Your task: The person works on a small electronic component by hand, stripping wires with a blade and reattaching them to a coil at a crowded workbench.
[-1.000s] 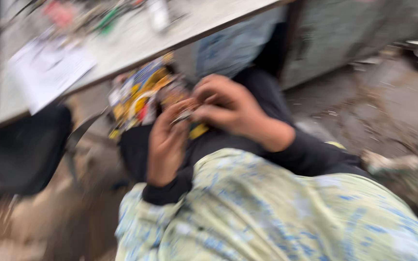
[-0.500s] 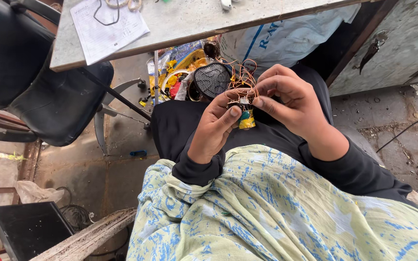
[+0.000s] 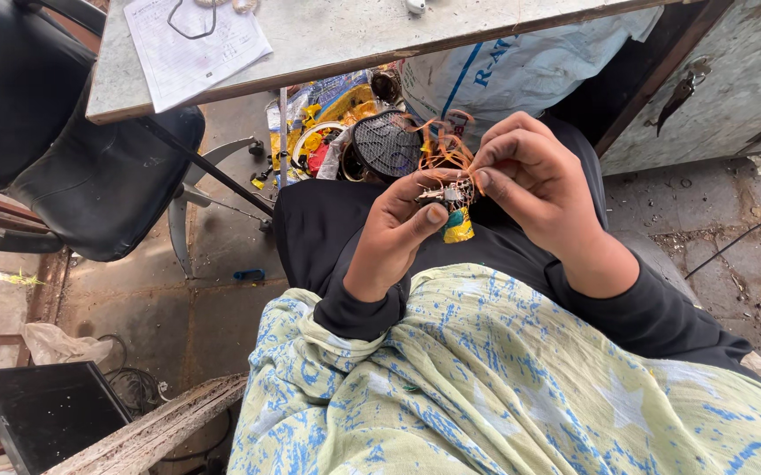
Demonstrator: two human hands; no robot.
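A small wired electronic part (image 3: 447, 193) sits over the lap, pinched between both hands: the left hand (image 3: 395, 230) grips it from below, the right hand (image 3: 534, 185) from above. Orange wires (image 3: 444, 145) trail toward a black mesh speaker (image 3: 385, 145) below the desk (image 3: 354, 35).

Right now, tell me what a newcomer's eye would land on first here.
At centre, the left hand and right hand pinch a small electronic part trailing orange wires. Below spreads a pale green and blue cloth; at upper left, a paper sheet lies on the grey table.
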